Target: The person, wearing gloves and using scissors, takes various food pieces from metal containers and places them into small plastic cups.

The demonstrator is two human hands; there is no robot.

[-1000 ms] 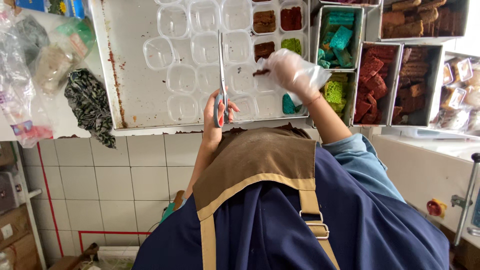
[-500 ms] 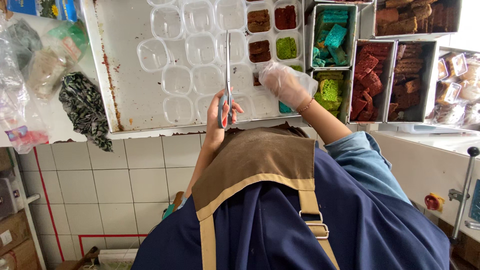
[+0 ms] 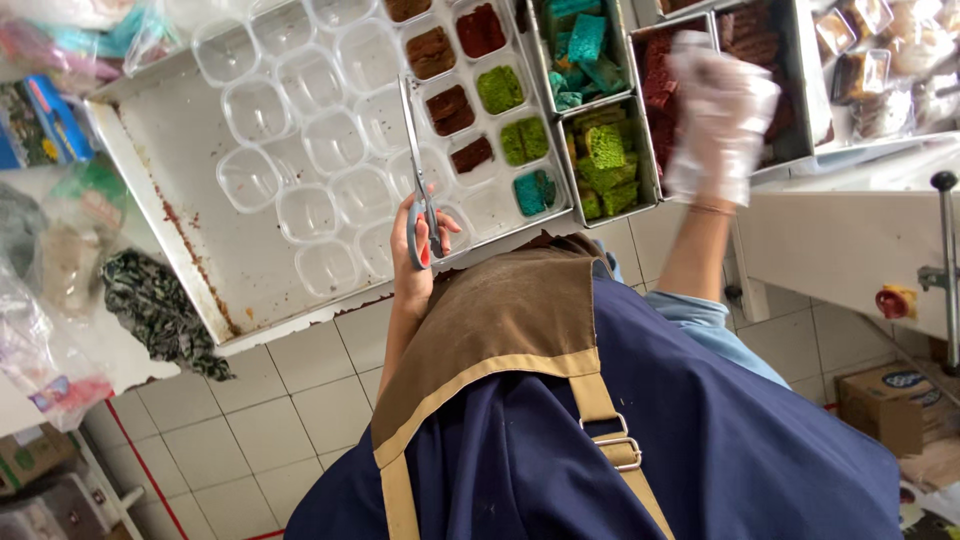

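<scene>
The left hand [image 3: 418, 262] is closed through the grey loops of the scissors [image 3: 415, 170], centre-left of the frame, blades shut and pointing up over the clear plastic cups [image 3: 300, 140]; stiff, light metal, best held by those loops. The gloved right hand [image 3: 715, 120], upper right, hovers loosely curled over the red-brown cake tin [image 3: 660, 85], holding what I cannot tell; the cake looks soft and crumbly. Crumpled plastic bags [image 3: 60, 290] fill the left edge, a blue packet [image 3: 45, 120] upper left, a cardboard box [image 3: 885, 405] lower right
</scene>
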